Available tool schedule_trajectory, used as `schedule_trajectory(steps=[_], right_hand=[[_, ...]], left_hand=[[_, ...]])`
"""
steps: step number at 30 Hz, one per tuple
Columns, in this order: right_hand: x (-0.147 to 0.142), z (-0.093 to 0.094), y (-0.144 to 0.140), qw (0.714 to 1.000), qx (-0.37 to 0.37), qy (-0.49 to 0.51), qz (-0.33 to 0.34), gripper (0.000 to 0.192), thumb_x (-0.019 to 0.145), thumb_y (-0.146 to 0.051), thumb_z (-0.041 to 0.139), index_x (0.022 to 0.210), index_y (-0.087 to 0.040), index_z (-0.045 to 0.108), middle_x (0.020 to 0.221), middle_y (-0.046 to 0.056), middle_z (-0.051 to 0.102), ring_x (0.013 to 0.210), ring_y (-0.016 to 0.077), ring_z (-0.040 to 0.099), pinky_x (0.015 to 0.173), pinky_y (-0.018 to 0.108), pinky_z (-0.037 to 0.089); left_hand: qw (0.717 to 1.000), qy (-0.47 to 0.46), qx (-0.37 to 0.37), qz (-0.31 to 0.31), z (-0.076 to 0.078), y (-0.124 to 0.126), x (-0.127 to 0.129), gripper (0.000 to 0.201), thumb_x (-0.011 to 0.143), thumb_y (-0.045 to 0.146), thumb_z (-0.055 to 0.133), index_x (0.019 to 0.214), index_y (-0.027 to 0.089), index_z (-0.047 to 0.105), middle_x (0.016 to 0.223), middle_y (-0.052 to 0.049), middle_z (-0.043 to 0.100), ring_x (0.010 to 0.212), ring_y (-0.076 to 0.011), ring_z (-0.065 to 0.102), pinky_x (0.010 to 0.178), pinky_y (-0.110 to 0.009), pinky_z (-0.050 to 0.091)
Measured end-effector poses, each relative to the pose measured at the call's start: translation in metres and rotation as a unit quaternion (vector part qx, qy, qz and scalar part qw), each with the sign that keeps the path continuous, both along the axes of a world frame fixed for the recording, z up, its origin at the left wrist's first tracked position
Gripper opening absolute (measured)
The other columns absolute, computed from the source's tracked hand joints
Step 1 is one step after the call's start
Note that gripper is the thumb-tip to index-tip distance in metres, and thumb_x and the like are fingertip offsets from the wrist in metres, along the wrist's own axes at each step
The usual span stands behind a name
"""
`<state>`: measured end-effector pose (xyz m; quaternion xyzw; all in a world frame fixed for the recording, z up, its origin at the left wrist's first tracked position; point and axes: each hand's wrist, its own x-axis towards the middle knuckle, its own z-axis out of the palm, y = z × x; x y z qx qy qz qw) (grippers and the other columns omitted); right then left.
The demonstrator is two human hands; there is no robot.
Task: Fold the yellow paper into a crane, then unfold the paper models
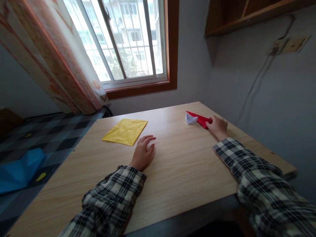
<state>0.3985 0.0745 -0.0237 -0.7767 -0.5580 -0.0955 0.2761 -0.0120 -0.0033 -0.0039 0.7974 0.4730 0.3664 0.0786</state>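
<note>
Red folded paper (pixel 199 119) far right on surface (pixel 182 164), pinched by right hand (pixel 217 127) fingers, looks finished. Left hand (pixel 143 152) loose, empty beside creased yellow sheet (pixel 125 131), barely started.

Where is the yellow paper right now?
In the head view, the creased yellow paper square lies flat on the wooden table, left of centre below the window, just beyond the left hand.

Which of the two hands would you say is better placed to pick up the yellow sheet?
Probably the left hand: it rests right beside the yellow sheet, while the right hand touches the red folded paper far across the table.
</note>
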Motion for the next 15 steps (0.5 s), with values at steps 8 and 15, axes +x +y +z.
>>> schedule_trajectory(steps=[8, 15], right_hand=[[-0.007, 0.002, 0.001, 0.993, 0.105, 0.001, 0.051, 0.038, 0.088, -0.037, 0.052, 0.116, -0.016, 0.066, 0.115, 0.017, 0.069, 0.105, 0.0338, 0.056, 0.086, 0.045, 0.039], [-0.022, 0.012, -0.003, 0.983, 0.145, -0.020, 0.111, 0.037, 0.090, -0.032, 0.049, 0.119, -0.016, 0.066, 0.119, 0.017, 0.067, 0.107, 0.0337, 0.054, 0.091, 0.045, 0.037]], left_hand=[[0.998, 0.047, 0.019, 0.039, 0.003, 0.002, -0.010, 0.029, 0.090, 0.021, 0.054, 0.115, 0.022, 0.067, 0.127, -0.010, 0.065, 0.122, -0.0272, 0.057, 0.110, -0.050, 0.044], [0.962, 0.152, 0.010, 0.227, -0.010, 0.018, -0.044, 0.045, 0.088, 0.031, 0.058, 0.131, 0.018, 0.060, 0.146, -0.019, 0.053, 0.140, -0.0400, 0.041, 0.114, -0.061, 0.033]])
